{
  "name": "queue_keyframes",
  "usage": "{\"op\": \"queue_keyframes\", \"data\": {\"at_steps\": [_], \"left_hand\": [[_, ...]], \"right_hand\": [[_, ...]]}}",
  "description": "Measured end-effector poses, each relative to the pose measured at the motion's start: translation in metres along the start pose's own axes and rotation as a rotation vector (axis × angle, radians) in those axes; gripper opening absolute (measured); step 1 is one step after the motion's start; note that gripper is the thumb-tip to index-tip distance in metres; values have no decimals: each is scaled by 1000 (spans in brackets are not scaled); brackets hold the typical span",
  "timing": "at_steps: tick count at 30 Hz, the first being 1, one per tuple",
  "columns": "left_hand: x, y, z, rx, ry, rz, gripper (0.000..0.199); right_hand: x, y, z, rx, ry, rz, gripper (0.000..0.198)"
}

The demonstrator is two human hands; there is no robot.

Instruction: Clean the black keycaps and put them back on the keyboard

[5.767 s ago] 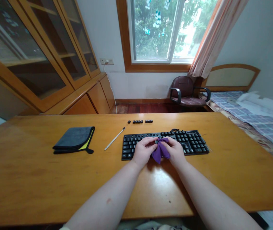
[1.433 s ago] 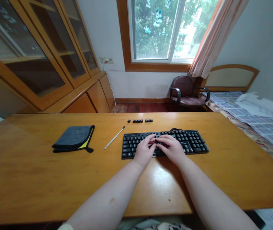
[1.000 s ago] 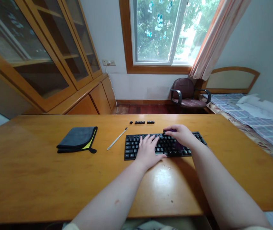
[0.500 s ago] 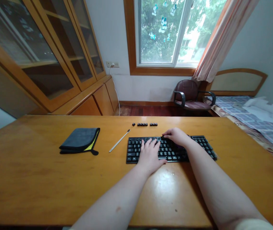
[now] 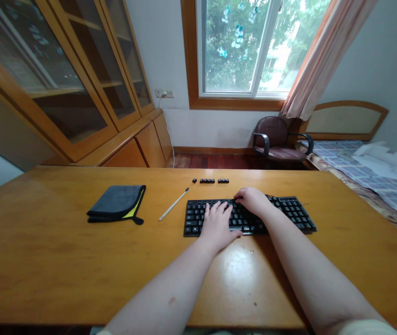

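A black keyboard (image 5: pixel 291 210) lies across the desk in front of me. My left hand (image 5: pixel 216 221) rests on its left half, palm down, with fingers spread and the thumb out along the front edge. At the keyboard's top row, my right hand (image 5: pixel 252 202) is bent inward with thumb and fingertips pinched at a small black keycap, mostly hidden by the fingers. Behind the keyboard stand loose black keycaps: a single keycap (image 5: pixel 194 180), a row of keycaps (image 5: pixel 207 181) and another short row (image 5: pixel 223 180).
A thin light stick with a dark tip, like a small brush (image 5: pixel 174 204), lies left of the keyboard. Farther left is a folded grey cloth (image 5: pixel 116 203) with yellow inside. Beyond the wooden desk (image 5: pixel 62 270) stand a cabinet (image 5: pixel 115 132), a chair (image 5: pixel 273 139) and a bed (image 5: pixel 369 163).
My right hand has shifted slightly left along the top row, its fingertips dipping closer to the keys. My left hand stays where it was on the keyboard.
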State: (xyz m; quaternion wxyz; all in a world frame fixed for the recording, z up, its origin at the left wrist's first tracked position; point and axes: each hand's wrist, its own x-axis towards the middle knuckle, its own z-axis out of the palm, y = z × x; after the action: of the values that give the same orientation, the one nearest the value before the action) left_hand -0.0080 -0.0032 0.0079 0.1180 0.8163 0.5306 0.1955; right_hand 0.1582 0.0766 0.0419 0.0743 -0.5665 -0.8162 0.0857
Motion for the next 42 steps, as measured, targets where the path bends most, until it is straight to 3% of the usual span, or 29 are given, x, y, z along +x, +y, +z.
{"op": "queue_keyframes", "data": {"at_steps": [10, 16, 21, 26, 30, 36, 42], "left_hand": [[1, 2, -2, 1, -22, -16, 84], [0, 4, -2, -5, 5, -4, 83], [1, 7, -1, -14, 24, -1, 80], [2, 8, 3, -29, 40, -5, 85], [2, 7, 5, -33, 46, 3, 85], [2, 7, 5, -30, 44, -10, 84], [3, 6, 3, -62, 51, -10, 87]], "right_hand": [[2, -4, 9, 34, -18, 150, 15], [3, 5, 5, 173, 31, 135, 18], [33, 10, 4, 154, 176, 246, 29], [75, 12, 18, 105, 126, 261, 38], [91, 16, 27, 102, 65, 246, 41], [92, 18, 29, 81, 34, 281, 24], [69, 11, 9, 42, 110, 302, 24]]}}
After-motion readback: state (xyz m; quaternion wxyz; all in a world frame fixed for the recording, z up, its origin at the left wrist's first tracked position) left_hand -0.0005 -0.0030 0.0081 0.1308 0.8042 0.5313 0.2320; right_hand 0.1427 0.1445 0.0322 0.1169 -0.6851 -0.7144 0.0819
